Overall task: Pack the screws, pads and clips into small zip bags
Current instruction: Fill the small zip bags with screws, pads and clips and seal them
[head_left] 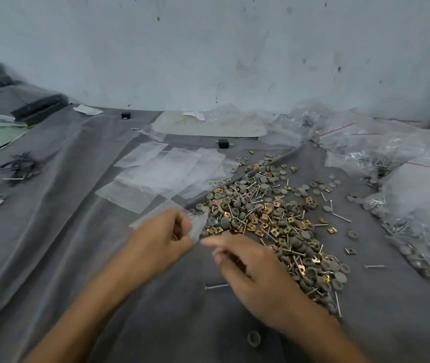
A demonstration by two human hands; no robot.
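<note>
Left hand (161, 239) pinches a small zip bag (197, 226); right hand (250, 268) loosely curled beside it. Big mixed pile (269, 218) unpacked, filled bags (405, 200) at the surface's right edge.

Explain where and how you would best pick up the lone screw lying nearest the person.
Probably pinch the lone screw mid-shaft from above, fingers on either long side. It lies flat on the grey cloth, apart from the pile, so nothing crowds it.

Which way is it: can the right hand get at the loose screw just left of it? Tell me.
Probably yes. The screw lies alone on the grey cloth, just left of the right hand, with nothing over it. The left hand holds a bag farther up, clear of it.
</note>
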